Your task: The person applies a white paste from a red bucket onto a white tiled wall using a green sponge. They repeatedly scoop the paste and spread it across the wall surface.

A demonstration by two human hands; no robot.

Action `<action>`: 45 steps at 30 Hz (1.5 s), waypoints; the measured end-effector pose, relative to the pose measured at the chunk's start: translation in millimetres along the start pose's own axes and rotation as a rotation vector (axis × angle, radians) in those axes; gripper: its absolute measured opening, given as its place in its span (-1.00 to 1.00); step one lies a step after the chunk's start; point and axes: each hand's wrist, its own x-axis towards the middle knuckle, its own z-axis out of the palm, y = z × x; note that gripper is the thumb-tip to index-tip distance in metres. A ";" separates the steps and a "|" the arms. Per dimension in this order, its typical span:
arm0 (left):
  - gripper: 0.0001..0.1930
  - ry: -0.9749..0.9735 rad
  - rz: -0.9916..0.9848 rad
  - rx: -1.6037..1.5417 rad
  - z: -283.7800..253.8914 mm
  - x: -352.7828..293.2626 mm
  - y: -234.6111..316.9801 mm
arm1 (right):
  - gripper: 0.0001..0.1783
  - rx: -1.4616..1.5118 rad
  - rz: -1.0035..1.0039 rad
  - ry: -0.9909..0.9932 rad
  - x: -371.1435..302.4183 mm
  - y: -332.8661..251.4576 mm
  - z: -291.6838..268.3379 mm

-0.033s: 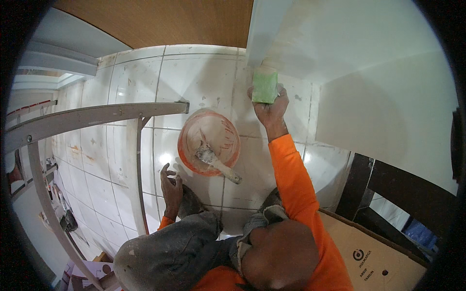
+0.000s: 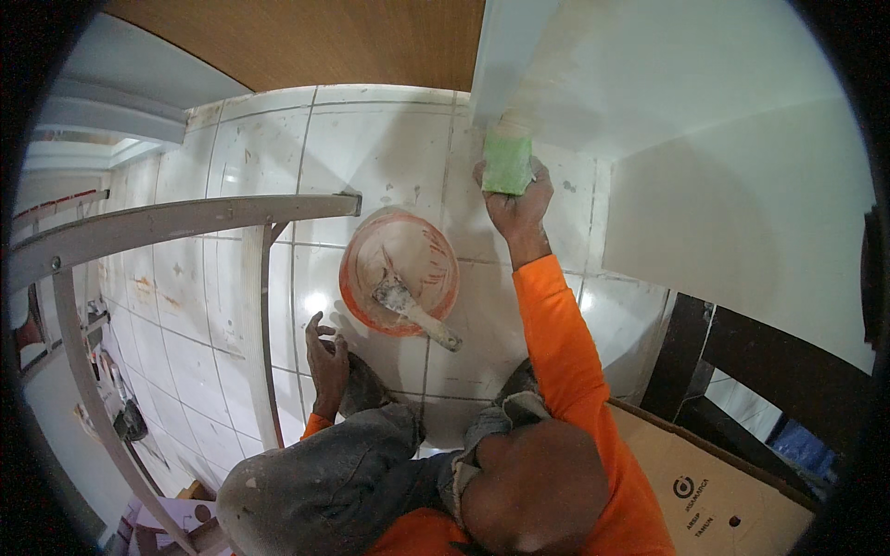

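My right hand (image 2: 519,204) grips a light green, flat rectangular block (image 2: 508,161) from its near end, thumb and fingers at its sides. Its far edge is at the foot of the white wall (image 2: 630,74), by a beige patch; whether they touch, I cannot tell. An orange-rimmed bucket (image 2: 350,301) stands on the tiles between my knees and the wall, with pale residue inside. Across its rim lies a putty knife (image 2: 408,308), blade inside and handle toward me. My left hand (image 2: 327,361) hangs by my left knee, fingers loosely bent and apart, holding nothing.
A metal ladder (image 2: 185,218) takes up the left side, one rail reaching toward the bucket. A brown wooden panel (image 2: 324,42) borders the far floor. On the right are a dark wooden frame (image 2: 769,357) and a cardboard box (image 2: 705,463). Stained white tiles (image 2: 371,139) cover the floor.
My right hand and the green block have shifted very slightly away from me, toward the wall. My left hand, the bucket and the putty knife look unmoved.
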 end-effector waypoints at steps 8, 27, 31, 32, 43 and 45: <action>-0.37 0.058 0.105 -0.070 6.5 -3.9 -11.7 | -0.50 -1.065 -0.409 -0.154 -17.4 -21.7 60.4; -0.33 0.005 0.030 -0.162 8.4 -0.3 -1.9 | -0.36 0.107 0.163 -0.835 -119.2 -98.8 330.0; -0.34 0.011 0.023 -0.153 8.5 -0.6 -4.4 | -0.36 -0.184 -0.003 -0.792 -156.2 -122.3 310.3; -0.34 -0.001 0.027 -0.146 9.4 0.8 -0.1 | -0.35 -0.223 -0.074 -0.777 -160.4 -105.5 293.3; -0.30 0.059 0.081 -0.066 8.3 -8.4 -16.0 | -0.40 -0.211 0.024 0.066 -68.0 -1.2 65.1; -0.29 0.095 0.020 -0.115 7.9 -29.3 -14.2 | -0.41 -0.108 0.058 0.038 -43.5 4.4 21.1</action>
